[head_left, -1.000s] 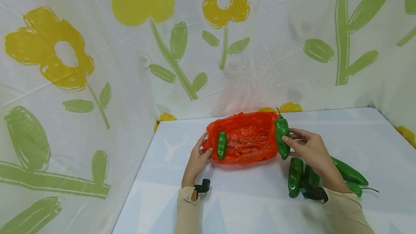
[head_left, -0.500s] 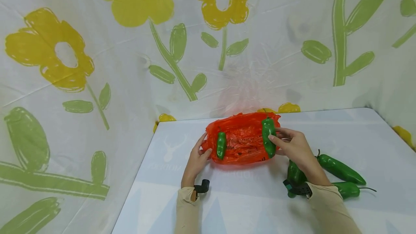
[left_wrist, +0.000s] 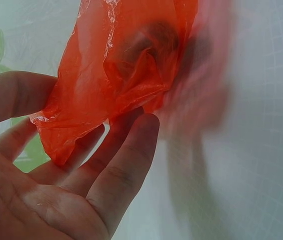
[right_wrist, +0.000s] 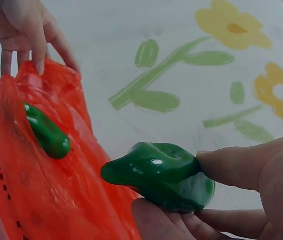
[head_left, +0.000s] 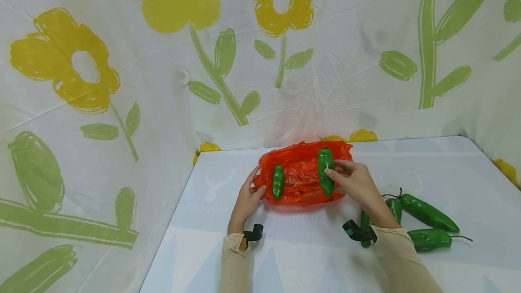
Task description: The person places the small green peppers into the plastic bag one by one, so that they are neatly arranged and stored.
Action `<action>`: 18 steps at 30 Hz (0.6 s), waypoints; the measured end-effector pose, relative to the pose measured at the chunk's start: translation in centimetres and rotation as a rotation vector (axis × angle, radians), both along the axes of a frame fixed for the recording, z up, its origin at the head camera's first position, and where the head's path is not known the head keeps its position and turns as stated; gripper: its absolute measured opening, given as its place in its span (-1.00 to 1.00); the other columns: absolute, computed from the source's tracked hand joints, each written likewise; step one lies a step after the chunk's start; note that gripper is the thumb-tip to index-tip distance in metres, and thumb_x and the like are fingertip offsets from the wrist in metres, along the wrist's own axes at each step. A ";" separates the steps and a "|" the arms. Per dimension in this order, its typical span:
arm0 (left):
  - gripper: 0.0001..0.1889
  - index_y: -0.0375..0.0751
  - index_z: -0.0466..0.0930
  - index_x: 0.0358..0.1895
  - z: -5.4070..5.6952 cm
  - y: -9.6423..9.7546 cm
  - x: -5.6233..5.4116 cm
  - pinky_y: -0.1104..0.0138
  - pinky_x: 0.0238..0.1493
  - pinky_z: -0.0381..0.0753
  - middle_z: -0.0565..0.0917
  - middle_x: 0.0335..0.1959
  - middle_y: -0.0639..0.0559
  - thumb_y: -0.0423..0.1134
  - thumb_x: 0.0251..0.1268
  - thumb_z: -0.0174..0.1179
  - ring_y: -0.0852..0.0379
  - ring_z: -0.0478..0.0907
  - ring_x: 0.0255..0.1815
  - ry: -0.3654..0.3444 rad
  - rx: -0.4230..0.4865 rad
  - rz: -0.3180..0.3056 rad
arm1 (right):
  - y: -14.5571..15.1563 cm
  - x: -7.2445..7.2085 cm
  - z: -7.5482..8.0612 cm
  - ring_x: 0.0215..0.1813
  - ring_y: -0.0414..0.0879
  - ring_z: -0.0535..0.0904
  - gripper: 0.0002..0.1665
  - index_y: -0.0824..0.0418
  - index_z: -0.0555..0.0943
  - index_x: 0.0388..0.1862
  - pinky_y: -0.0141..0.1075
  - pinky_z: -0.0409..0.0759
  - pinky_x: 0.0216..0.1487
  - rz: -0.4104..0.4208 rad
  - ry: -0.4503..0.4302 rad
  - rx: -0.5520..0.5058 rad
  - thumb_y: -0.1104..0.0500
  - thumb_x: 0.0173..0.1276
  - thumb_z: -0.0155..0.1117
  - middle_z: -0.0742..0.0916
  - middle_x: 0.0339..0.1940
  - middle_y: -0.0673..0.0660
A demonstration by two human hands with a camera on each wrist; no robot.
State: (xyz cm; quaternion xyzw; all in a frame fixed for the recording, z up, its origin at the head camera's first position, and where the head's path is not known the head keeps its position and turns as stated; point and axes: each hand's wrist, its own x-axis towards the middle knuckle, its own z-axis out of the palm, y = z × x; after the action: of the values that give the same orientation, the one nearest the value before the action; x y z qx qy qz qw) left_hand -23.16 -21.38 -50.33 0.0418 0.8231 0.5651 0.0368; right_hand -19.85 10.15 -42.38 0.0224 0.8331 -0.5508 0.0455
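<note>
- Left hand (head_left: 246, 200) grips the left end of a crinkled red plastic bag (head_left: 302, 173).
- Right hand (head_left: 358, 185) pinches a long, glossy green pepper (head_left: 325, 161) at the bag's opening.
- Another green pepper (head_left: 278, 182) lies inside, near the left hand.

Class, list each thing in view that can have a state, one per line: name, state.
Red bag, mouth open, crumpled
Left hand, holding the bag's end
Held pepper, raised, stem attached
Right hand, gripping the held pepper
Bagged pepper, inside the bag, unheld
Loose peppers, lying on the table, some partly hidden
Wrist devices, worn
</note>
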 end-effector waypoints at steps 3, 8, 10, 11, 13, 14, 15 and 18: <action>-0.30 0.26 0.15 0.64 0.0 0.1 0.0 0.15 0.07 0.80 0.43 0.49 -0.16 -0.21 0.53 0.13 0.00 0.61 -0.03 0.003 -0.002 -0.001 | -0.5 -0.3 0.0 0.21 0.18 0.58 -0.20 0.32 0.40 0.52 -0.22 0.75 0.04 0.002 0.015 0.019 -0.12 0.49 0.30 0.59 0.31 0.40; -0.29 0.25 0.14 0.65 0.0 0.0 0.1 0.16 0.06 0.80 0.42 0.49 -0.17 -0.22 0.52 0.13 -0.01 0.61 -0.02 0.001 0.000 -0.001 | -1.4 -0.9 -0.2 0.16 0.17 0.60 -0.24 0.33 0.44 0.49 -0.30 0.77 -0.10 0.010 0.033 -0.010 -0.07 0.49 0.32 0.62 0.27 0.40; -0.29 0.26 0.14 0.65 0.1 0.0 0.1 0.16 0.06 0.80 0.42 0.49 -0.16 -0.22 0.52 0.13 0.01 0.61 -0.02 -0.003 0.002 0.001 | -1.7 -1.1 -0.3 0.12 0.14 0.61 -0.25 0.34 0.45 0.49 -0.32 0.78 -0.13 0.010 0.033 -0.018 -0.05 0.48 0.32 0.63 0.24 0.40; -0.29 0.26 0.14 0.65 0.1 0.0 0.1 0.16 0.06 0.80 0.42 0.48 -0.16 -0.22 0.52 0.14 0.01 0.60 -0.01 -0.007 0.004 0.002 | -1.9 -1.1 -0.3 0.09 0.12 0.62 -0.25 0.35 0.44 0.49 -0.31 0.79 -0.14 0.012 0.033 -0.026 -0.04 0.48 0.33 0.63 0.23 0.41; -0.29 0.26 0.13 0.65 0.1 0.0 0.1 0.15 0.06 0.80 0.42 0.49 -0.17 -0.23 0.52 0.14 0.01 0.61 -0.01 -0.005 0.009 0.000 | -2.3 -1.3 -0.4 0.04 0.10 0.63 -0.26 0.36 0.44 0.48 -0.31 0.80 -0.15 0.014 0.024 -0.043 -0.02 0.48 0.33 0.63 0.21 0.40; -0.28 0.27 0.13 0.65 0.1 0.0 0.1 0.15 0.05 0.80 0.42 0.48 -0.16 -0.23 0.52 0.14 0.01 0.60 -0.01 -0.006 0.010 0.000 | -2.5 -1.3 -0.4 0.03 0.09 0.62 -0.26 0.36 0.44 0.48 -0.29 0.81 -0.16 0.016 0.018 -0.056 -0.01 0.48 0.34 0.63 0.20 0.40; -0.29 0.27 0.14 0.64 0.1 0.1 0.1 0.15 0.06 0.80 0.42 0.48 -0.16 -0.23 0.52 0.14 0.01 0.60 -0.01 -0.006 0.011 0.000 | -2.6 -1.4 -0.5 0.02 0.08 0.62 -0.26 0.37 0.44 0.48 -0.30 0.80 -0.16 0.016 0.019 -0.053 -0.01 0.48 0.34 0.63 0.19 0.40; -0.29 0.27 0.14 0.65 0.1 0.1 0.0 0.13 0.06 0.80 0.42 0.49 -0.16 -0.22 0.53 0.13 -0.01 0.61 -0.02 0.001 0.014 -0.006 | -3.1 -1.6 -0.6 0.01 0.07 0.64 -0.26 0.35 0.45 0.48 -0.29 0.81 -0.16 0.010 0.009 -0.060 -0.01 0.47 0.34 0.63 0.18 0.38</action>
State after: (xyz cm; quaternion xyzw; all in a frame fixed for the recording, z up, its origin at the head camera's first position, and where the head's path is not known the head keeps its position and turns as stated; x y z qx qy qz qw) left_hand -23.15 -21.30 -50.25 0.0447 0.8190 0.5708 0.0380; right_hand -21.49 7.08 -42.96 0.0146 0.8167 -0.5752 0.0450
